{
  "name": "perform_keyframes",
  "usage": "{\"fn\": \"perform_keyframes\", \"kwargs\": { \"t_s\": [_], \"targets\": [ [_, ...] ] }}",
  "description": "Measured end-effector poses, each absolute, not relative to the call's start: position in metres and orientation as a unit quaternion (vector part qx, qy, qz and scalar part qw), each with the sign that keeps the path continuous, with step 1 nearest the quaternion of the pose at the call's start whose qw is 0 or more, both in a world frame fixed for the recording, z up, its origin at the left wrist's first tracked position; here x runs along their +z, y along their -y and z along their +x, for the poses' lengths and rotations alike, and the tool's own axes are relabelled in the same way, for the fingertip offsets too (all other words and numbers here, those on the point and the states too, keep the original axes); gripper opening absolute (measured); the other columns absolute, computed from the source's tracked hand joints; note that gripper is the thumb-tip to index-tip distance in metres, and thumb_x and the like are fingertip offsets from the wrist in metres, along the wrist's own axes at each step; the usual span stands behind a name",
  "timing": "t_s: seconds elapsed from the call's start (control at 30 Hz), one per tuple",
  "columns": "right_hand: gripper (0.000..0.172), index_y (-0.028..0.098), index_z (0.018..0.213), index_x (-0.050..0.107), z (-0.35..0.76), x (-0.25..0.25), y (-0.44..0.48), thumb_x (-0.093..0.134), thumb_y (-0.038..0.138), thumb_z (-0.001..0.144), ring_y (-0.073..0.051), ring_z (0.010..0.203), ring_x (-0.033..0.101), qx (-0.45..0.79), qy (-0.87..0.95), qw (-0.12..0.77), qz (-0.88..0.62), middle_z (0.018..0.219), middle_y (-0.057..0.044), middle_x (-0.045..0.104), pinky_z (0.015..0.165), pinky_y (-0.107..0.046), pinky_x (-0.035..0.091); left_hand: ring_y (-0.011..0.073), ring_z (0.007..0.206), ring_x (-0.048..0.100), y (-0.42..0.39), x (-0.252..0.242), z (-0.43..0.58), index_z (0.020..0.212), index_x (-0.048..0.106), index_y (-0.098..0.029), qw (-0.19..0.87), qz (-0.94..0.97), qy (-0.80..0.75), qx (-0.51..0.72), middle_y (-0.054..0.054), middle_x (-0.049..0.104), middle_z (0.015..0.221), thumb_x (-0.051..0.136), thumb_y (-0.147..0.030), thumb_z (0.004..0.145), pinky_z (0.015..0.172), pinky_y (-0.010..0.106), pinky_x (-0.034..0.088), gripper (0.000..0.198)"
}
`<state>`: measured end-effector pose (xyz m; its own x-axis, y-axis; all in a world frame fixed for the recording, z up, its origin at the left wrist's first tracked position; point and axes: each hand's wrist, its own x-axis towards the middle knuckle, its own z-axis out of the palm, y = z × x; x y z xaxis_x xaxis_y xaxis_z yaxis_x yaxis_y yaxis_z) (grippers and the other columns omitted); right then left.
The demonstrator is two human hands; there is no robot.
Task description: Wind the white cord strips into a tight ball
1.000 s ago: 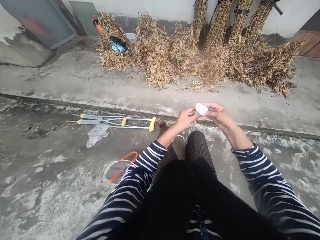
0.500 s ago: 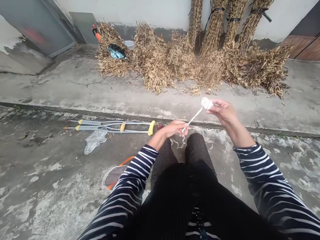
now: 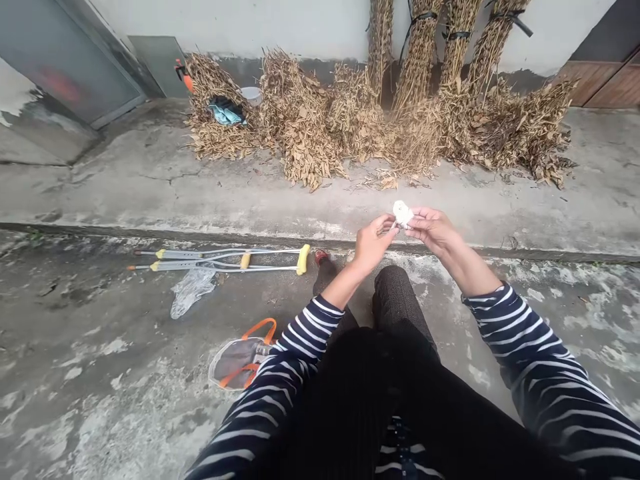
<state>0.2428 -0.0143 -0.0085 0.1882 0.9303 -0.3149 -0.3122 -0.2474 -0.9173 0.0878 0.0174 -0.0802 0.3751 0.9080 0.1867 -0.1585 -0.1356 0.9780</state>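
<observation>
Head: white roll (image 3: 401, 213) between left grip (image 3: 373, 243), right grip (image 3: 436, 231).

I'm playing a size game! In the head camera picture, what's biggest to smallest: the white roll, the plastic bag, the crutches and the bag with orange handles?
1. Crutches, stretching furthest.
2. Bag with orange handles, partly behind the left sleeve.
3. Plastic bag.
4. White roll, smallest, in the right hand.

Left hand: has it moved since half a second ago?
Yes: judged against the crutches, the left hand has moved right and forward, up to the white roll.
</observation>
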Motion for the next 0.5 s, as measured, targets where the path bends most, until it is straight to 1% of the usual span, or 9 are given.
{"fn": "perform_keyframes", "kwargs": {
  "t_s": [0.07,0.17,0.2,0.27,0.33,0.4,0.5],
  "targets": [
    [0.02,0.01,0.083,0.072,0.243,-0.013,0.014,0.072,-0.008,0.074,-0.011,0.058,0.07,0.568,0.29,0.548,-0.541,0.076,-0.005,0.076,0.056,-0.019,0.063,0.0176,0.09,0.069,-0.015,-0.079,0.093,0.104,0.071,-0.016,0.551,0.602,-0.334,0.471,0.007,0.075,0.097,0.07,-0.021,0.084,0.082,0.028,0.056,0.021],
    [0.021,0.012,0.083,0.072,0.246,-0.018,0.014,0.078,-0.003,0.07,-0.011,0.059,0.069,0.562,0.308,0.55,-0.535,0.078,-0.004,0.076,0.056,-0.02,0.063,0.014,0.077,0.066,-0.017,-0.074,0.092,0.094,0.071,-0.017,0.516,0.623,-0.357,0.467,0.004,0.073,0.086,0.073,-0.02,0.082,0.076,0.025,0.052,0.012],
    [0.022,0.012,0.084,0.072,0.247,-0.018,0.014,0.08,-0.002,0.069,-0.011,0.06,0.069,0.556,0.312,0.553,-0.536,0.078,-0.004,0.076,0.056,-0.02,0.063,0.0129,0.073,0.065,-0.018,-0.072,0.091,0.092,0.071,-0.016,0.524,0.62,-0.358,0.461,0.003,0.073,0.082,0.073,-0.019,0.082,0.073,0.023,0.05,0.01],
    [0.024,0.013,0.084,0.072,0.249,-0.017,0.013,0.082,0.001,0.066,-0.011,0.061,0.069,0.534,0.322,0.567,-0.538,0.077,-0.003,0.076,0.056,-0.02,0.062,0.0111,0.065,0.063,-0.02,-0.068,0.088,0.089,0.069,-0.015,0.578,0.589,-0.351,0.442,0.001,0.071,0.075,0.073,-0.021,0.082,0.065,0.022,0.048,0.01],
    [0.025,0.014,0.083,0.072,0.25,-0.015,0.013,0.083,0.004,0.063,-0.012,0.064,0.069,0.505,0.338,0.589,-0.532,0.076,-0.003,0.075,0.057,-0.021,0.062,0.0107,0.06,0.063,-0.021,-0.063,0.085,0.087,0.067,-0.013,0.655,0.54,-0.332,0.411,0.002,0.07,0.071,0.075,-0.026,0.081,0.059,0.022,0.047,0.016],
    [0.027,0.015,0.082,0.072,0.252,-0.012,0.013,0.085,0.007,0.06,-0.013,0.067,0.07,0.487,0.355,0.607,-0.519,0.077,-0.002,0.075,0.059,-0.022,0.062,0.0113,0.058,0.064,-0.023,-0.059,0.08,0.087,0.065,-0.012,0.715,0.501,-0.313,0.374,0.003,0.07,0.07,0.08,-0.031,0.077,0.058,0.023,0.049,0.026],
    [0.031,0.015,0.084,0.072,0.254,-0.01,0.014,0.088,0.013,0.058,-0.014,0.072,0.071,0.5,0.363,0.608,-0.499,0.08,-0.003,0.076,0.062,-0.024,0.063,0.0118,0.057,0.064,-0.023,-0.057,0.074,0.088,0.065,-0.01,0.75,0.485,-0.295,0.339,0.004,0.071,0.07,0.087,-0.036,0.07,0.058,0.024,0.05,0.039]
  ]
}}
